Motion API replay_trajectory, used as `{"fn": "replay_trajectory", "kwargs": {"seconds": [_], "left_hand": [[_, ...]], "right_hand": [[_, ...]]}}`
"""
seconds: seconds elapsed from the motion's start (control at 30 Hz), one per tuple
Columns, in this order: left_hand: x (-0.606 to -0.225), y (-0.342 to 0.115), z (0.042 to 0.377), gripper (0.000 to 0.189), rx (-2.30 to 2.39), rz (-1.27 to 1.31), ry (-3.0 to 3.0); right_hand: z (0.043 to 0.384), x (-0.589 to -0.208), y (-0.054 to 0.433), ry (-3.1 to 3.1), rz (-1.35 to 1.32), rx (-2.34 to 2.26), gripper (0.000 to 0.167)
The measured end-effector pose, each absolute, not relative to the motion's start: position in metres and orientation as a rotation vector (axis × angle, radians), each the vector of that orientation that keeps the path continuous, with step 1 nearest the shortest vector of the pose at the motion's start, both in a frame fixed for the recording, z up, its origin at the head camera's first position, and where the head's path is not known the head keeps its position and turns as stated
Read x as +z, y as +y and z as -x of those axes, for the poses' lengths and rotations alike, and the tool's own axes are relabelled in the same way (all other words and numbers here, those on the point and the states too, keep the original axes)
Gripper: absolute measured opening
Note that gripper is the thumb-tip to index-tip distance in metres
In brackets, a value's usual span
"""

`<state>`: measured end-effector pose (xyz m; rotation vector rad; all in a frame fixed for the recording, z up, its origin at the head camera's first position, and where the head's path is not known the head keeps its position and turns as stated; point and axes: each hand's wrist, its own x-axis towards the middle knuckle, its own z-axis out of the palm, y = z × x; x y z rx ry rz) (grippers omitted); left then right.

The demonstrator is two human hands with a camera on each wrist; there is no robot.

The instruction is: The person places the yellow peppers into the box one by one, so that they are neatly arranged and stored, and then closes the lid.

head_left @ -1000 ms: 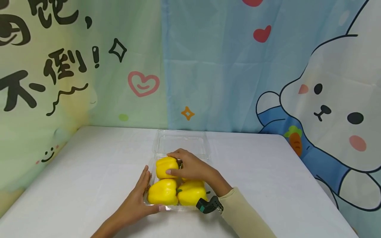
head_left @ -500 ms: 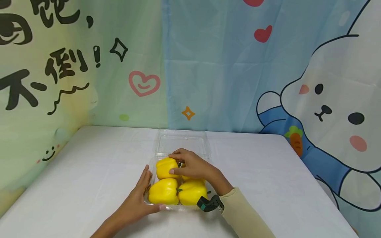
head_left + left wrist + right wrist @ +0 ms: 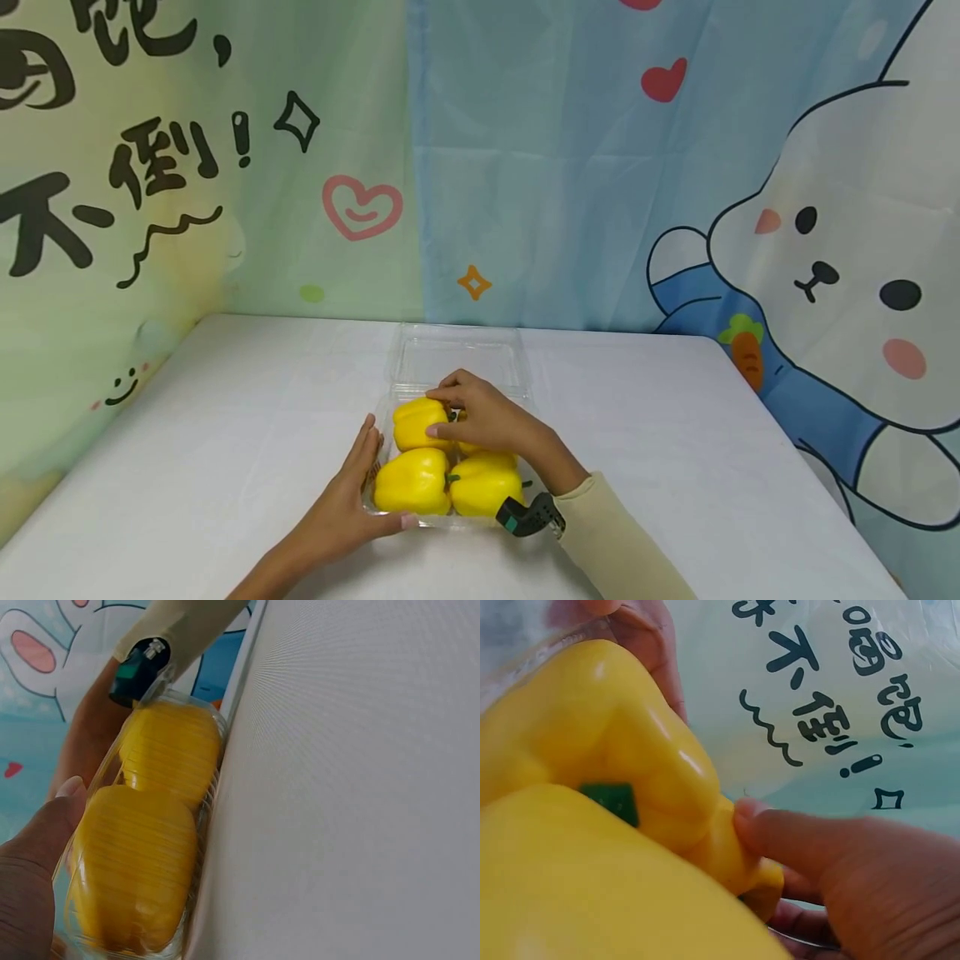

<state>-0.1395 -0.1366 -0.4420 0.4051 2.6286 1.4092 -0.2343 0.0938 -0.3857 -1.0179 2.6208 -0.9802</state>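
Observation:
Yellow bell peppers lie in a clear plastic clamshell box [image 3: 442,524]. My right hand [image 3: 495,417] reaches across from the right, thumb and fingers about the back-left pepper [image 3: 417,425]. Its thumb [image 3: 787,836] presses that pepper's side in the right wrist view. My right hand mostly hides the back-right pepper [image 3: 467,449]. In front sit another pepper on the left [image 3: 411,483] and one on the right [image 3: 482,485]. My left hand [image 3: 348,492] rests against the box's left-front corner, fingers straight along the side, thumb [image 3: 46,832] by the rim in the left wrist view.
The box's transparent lid [image 3: 459,357] lies folded back behind it on the white table [image 3: 187,467]. A black device [image 3: 528,515] is strapped on the right wrist, beside the front-right pepper. A printed curtain [image 3: 525,183] hangs behind the table's far edge.
My right hand has shifted slightly right over the back peppers, then stayed nearly still, and a bit more of the back-right pepper shows. My left hand and the box have hardly moved.

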Motion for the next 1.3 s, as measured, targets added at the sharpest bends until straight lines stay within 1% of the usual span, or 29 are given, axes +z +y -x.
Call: {"fn": "replay_trajectory", "kwargs": {"seconds": [0.2,0.7,1.03,1.3], "left_hand": [[-0.4425,-0.1366,0.1391,0.122,1.398,-0.409,2.637],[-0.4432,-0.1361,0.1391,0.122,1.420,-0.417,2.637],[-0.4427,-0.1351,0.1381,0.122,1.401,-0.419,2.639],[-0.4419,-0.1359,0.1376,0.123,1.386,-0.428,2.661]], "right_hand": [[0.2372,-0.3850,0.0981,2.586,1.062,-0.957,0.045],[0.2366,-0.3845,0.0996,2.604,1.047,-0.851,0.045],[0.2355,-0.3866,0.1017,2.611,1.056,-0.886,0.044],[0.2326,-0.3830,0.0969,2.658,1.054,-0.786,0.048]]}}
